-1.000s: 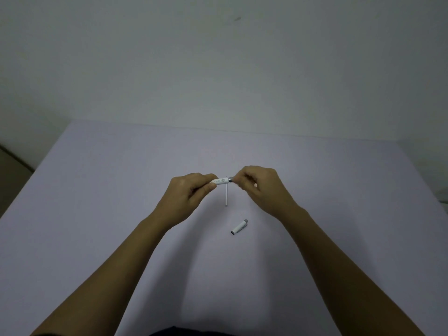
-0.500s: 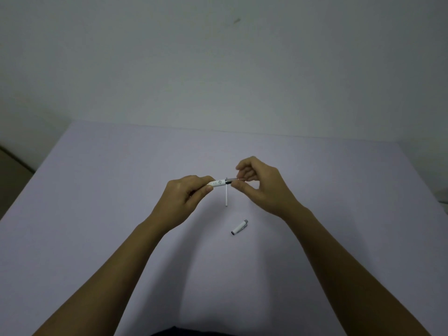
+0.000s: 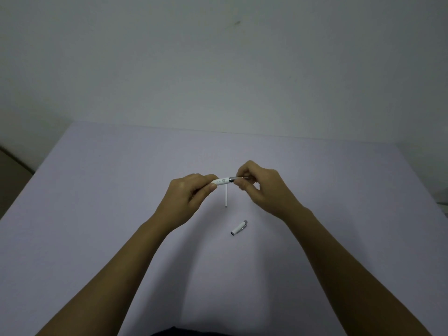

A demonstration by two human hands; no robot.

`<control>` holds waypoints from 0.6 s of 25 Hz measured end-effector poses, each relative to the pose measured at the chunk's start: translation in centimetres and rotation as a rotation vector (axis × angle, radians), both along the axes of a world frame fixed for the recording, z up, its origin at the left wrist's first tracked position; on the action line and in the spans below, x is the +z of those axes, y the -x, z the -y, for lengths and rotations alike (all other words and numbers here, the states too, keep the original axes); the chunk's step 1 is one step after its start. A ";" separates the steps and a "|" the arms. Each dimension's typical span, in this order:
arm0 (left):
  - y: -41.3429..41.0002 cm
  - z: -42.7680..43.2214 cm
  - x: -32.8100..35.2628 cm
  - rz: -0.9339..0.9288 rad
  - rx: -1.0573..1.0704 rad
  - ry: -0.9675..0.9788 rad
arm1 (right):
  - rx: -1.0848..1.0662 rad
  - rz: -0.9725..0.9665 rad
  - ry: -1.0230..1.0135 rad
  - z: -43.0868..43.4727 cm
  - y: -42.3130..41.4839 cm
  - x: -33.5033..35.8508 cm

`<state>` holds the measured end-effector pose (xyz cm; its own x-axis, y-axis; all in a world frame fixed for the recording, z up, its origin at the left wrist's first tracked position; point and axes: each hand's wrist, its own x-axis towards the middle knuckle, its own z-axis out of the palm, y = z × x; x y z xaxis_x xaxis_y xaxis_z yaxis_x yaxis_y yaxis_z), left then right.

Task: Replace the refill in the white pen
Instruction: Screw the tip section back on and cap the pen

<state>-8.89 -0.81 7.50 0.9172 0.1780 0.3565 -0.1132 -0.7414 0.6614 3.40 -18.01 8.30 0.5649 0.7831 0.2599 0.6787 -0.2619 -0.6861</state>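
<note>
I hold the white pen barrel (image 3: 221, 181) level above the table, my left hand (image 3: 188, 194) closed round its left end. My right hand (image 3: 259, 187) pinches the dark grey tip section (image 3: 238, 178) at the barrel's right end with thumb and fingers. A thin white refill (image 3: 226, 196) lies on the table just below the pen, pointing towards me. The white pen cap (image 3: 239, 227) with a grey end lies on the table nearer to me, between my forearms.
The pale lilac table (image 3: 97, 214) fills the lower view, its far edge against a plain wall (image 3: 218, 69). Its left edge drops to a darker floor strip (image 3: 9, 170).
My right fingers opened off the pen tip half a second ago and have closed on it again. The left hand, refill and cap have stayed put.
</note>
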 end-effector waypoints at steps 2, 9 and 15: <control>0.1 0.0 0.0 0.000 -0.010 -0.011 | -0.012 0.014 0.041 0.1 -0.2 0.2; 0.1 0.3 -0.1 0.009 -0.002 -0.029 | -0.005 0.100 0.103 -0.1 -0.4 0.5; -0.1 0.6 0.2 0.050 0.009 -0.025 | 0.020 0.166 0.118 -0.1 -0.4 0.9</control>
